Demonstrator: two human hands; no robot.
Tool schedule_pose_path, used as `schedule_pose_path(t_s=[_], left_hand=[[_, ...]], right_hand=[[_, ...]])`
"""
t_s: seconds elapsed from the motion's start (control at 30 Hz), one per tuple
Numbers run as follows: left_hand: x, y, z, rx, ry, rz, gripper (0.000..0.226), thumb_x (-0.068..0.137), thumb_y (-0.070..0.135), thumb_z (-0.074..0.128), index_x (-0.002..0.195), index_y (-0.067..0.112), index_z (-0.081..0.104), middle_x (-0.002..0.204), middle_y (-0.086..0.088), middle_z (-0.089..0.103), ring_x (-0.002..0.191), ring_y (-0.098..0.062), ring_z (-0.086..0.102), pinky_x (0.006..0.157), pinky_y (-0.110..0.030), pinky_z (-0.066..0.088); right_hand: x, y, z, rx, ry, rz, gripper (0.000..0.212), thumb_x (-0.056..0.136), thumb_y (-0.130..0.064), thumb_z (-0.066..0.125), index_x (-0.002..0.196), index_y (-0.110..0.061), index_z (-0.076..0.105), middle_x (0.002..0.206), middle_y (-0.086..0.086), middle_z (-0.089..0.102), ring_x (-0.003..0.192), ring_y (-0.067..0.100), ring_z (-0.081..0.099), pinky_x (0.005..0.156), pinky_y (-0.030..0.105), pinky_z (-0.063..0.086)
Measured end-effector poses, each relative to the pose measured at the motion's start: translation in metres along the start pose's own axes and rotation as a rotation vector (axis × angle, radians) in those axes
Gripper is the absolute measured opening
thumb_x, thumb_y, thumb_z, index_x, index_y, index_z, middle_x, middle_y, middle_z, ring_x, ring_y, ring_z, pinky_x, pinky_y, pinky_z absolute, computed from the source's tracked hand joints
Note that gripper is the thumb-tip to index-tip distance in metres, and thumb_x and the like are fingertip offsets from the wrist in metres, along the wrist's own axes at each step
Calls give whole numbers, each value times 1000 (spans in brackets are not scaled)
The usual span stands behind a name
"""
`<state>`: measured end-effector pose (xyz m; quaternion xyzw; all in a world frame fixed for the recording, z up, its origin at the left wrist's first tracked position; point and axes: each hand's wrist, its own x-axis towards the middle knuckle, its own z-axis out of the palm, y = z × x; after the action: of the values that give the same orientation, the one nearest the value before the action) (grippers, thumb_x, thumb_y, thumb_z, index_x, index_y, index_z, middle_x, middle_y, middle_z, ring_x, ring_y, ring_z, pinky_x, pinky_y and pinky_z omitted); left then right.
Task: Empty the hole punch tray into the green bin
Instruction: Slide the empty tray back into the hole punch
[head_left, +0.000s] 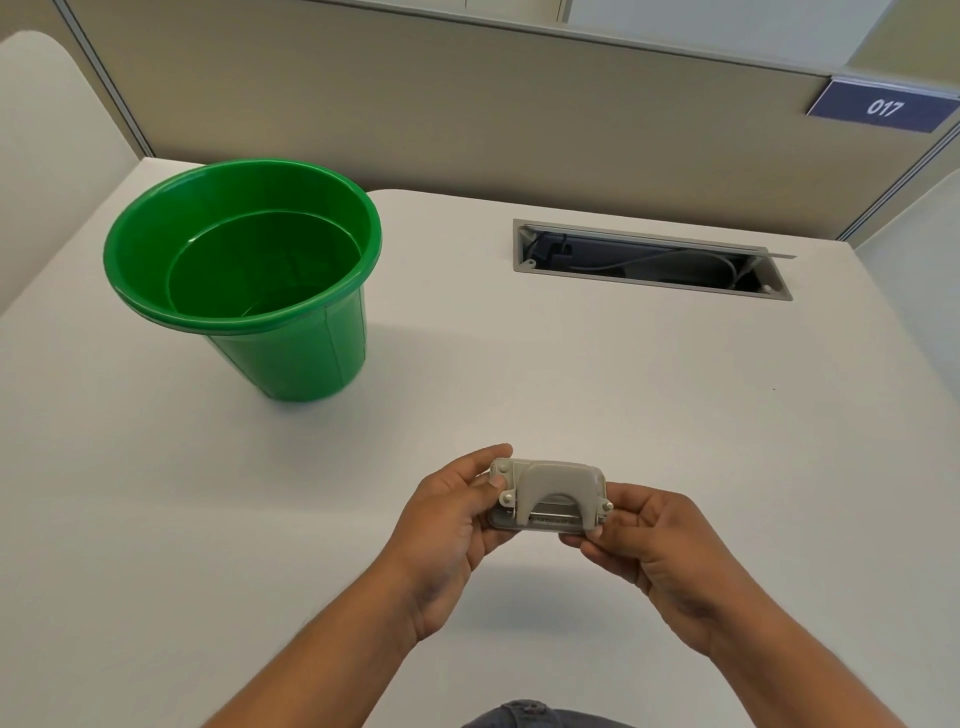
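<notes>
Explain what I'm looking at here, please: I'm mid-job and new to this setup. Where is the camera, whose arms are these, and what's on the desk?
There is no machine here. The single picture comes from a wide-angle camera worn on a person's head, looking forward and down, so the two bare arms coming up from the bottom edge are that person's own. Together the left hand and the right hand hold a small grey hole punch just above the white desk, one hand at each end. Farther off to the left stands the green bin, upright and open; nothing can be seen inside it. At the back right, a cable slot in the desk shows wires inside. On the partition behind hangs a blue sign reading 017. The punch is not yet over the bin.
</notes>
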<state>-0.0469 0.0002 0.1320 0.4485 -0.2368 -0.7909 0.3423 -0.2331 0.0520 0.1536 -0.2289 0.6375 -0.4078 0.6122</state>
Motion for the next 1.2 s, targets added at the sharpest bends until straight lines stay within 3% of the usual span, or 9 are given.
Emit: schedule_pose_path(t_s=[0.13, 0.23, 0.37, 0.57, 0.7, 0.9, 1.0, 1.13, 1.2], left_hand=[[6, -10, -8, 96, 62, -40, 20, 96, 6, 53, 108, 5, 69, 103, -14, 77, 90, -23, 73, 82, -32, 58], [12, -17, -14, 122, 129, -73, 18, 92, 6, 61, 106, 5, 72, 101, -12, 79, 95, -23, 75, 84, -31, 59], [20, -22, -19, 188, 257, -84, 12, 89, 7, 66, 97, 6, 75, 92, -12, 79, 83, -21, 75, 76, -30, 61], [39, -24, -26, 341, 362, -42, 6, 84, 11, 73, 78, 10, 75, 71, -9, 68, 66, -22, 57, 82, -44, 58], [57, -26, -28, 418, 404, -5, 6, 81, 14, 76, 80, 8, 74, 68, -7, 67, 61, -21, 56, 70, -35, 55], [79, -23, -25, 521, 461, 57, 13, 81, 23, 72, 71, 16, 75, 78, -6, 75, 69, -21, 63, 75, -40, 56], [87, -21, -22, 578, 462, 69, 26, 86, 29, 66, 71, 8, 73, 69, 1, 66, 65, -20, 54, 63, -32, 45], [92, -19, -16, 642, 422, 74, 33, 85, 33, 61, 57, 16, 52, 64, -4, 45, 64, -21, 36, 61, -32, 28], [92, -18, -13, 688, 412, 77, 43, 87, 34, 60, 51, 19, 39, 61, -4, 39, 61, -22, 32, 58, -30, 24]], right_hand=[[2, 9, -1, -33, 28, -6, 27, 85, 14, 61, 98, -5, 74, 92, 16, 80, 87, 27, 77, 71, 24, 61], [5, 17, -2, -75, 29, -43, 26, 86, 7, 64, 103, -9, 75, 96, 11, 81, 93, 23, 76, 80, 26, 60], [13, 24, -4, -186, -50, -29, 34, 90, 4, 57, 106, -18, 78, 105, 2, 80, 106, 15, 70, 96, 30, 53], [37, 42, -8, -223, 88, -46, 31, 85, 5, 65, 101, -18, 77, 92, 26, 74, 82, 21, 64, 96, 46, 53], [54, 47, -8, -285, 167, -52, 26, 79, 3, 70, 100, -13, 73, 89, 22, 76, 76, 22, 64, 90, 53, 54], [80, 42, -3, -356, 250, -105, 20, 78, -7, 75, 92, -21, 76, 94, 8, 77, 81, 24, 73, 89, 45, 59], [95, 38, -3, -392, 248, -114, 20, 78, -8, 74, 94, -21, 76, 92, 6, 78, 86, 25, 73, 85, 37, 60], [111, 36, -3, -448, 280, -130, 21, 80, -14, 73, 99, -21, 77, 88, 0, 78, 76, 13, 68, 63, 20, 51], [115, 37, -4, -480, 299, -138, 21, 80, -17, 73, 99, -22, 77, 89, -3, 78, 79, 12, 68, 63, 18, 50]])
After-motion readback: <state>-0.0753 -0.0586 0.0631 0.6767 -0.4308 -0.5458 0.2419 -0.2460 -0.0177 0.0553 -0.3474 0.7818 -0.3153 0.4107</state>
